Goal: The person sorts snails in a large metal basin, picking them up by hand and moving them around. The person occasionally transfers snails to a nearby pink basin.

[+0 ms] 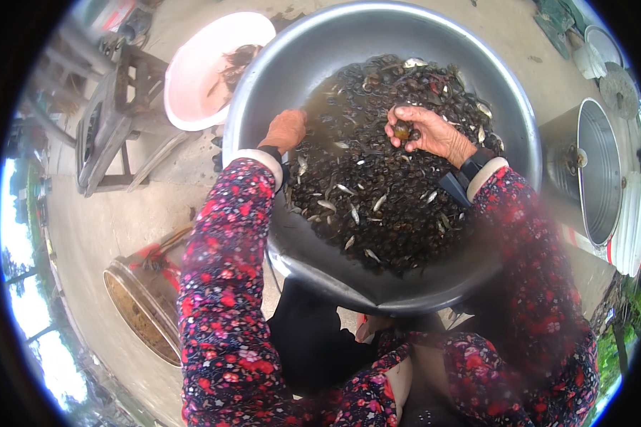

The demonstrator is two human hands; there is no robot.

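Observation:
A large metal basin [374, 301] stands before me with murky water [320, 117] and a heap of dark snails [374, 224] in it. Small silvery fish [380, 203] lie scattered among the snails. Above the heap, my right hand [430, 131] is turned partly palm up, its curled fingers holding a few snails [402, 129], one of them yellowish. My left hand [287, 128] is at the basin's left side, back of the hand up, close to the water. Its fingertips are hidden, so whether it grips anything does not show.
Touching the basin's upper left is a pink plastic tub [192, 80] with dark wet matter inside. A wooden stool [112, 133] stands farther left, and a dirty bucket [144, 304] at lower left. To the right are a metal bucket [601, 171] and white lids [630, 224].

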